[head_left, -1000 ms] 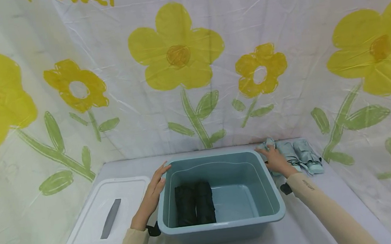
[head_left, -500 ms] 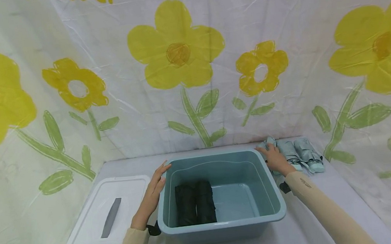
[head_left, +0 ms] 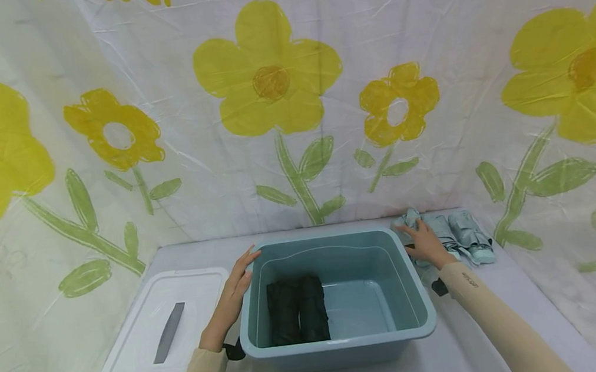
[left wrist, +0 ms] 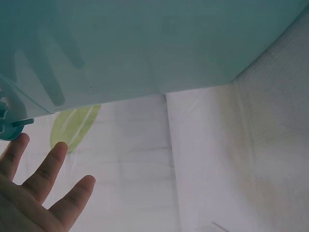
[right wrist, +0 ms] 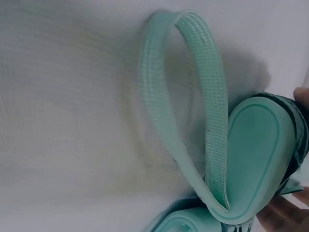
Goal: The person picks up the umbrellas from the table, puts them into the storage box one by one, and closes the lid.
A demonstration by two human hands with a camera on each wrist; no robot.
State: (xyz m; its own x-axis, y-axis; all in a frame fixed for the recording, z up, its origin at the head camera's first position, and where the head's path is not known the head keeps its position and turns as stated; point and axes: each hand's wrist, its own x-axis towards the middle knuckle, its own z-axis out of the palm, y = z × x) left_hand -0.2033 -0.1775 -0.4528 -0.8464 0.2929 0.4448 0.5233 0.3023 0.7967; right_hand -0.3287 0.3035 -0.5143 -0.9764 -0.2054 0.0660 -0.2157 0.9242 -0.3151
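A blue-green plastic bin (head_left: 338, 343) stands in the middle of the table in the head view. Inside, on its left half, two black rolled bundles (head_left: 298, 310) lie side by side. My left hand (head_left: 235, 289) rests with straight fingers along the bin's left rim. Just beyond the right rim, my right hand (head_left: 424, 244) holds a light blue folded umbrella. The right wrist view shows the umbrella's handle end (right wrist: 260, 154) with a looped wrist strap (right wrist: 212, 87), thumb and fingers on either side. Two more folded umbrellas (head_left: 464, 233) lie to its right.
A white lid (head_left: 126, 354) with a grey handle (head_left: 169, 333) lies flat left of the bin. The white-covered table (head_left: 480, 323) meets a flower-print curtain (head_left: 193, 207) at the back.
My right hand has shifted slightly right and nearer, and its fingers have come closer round the umbrella. The left hand and the bin have stayed in place.
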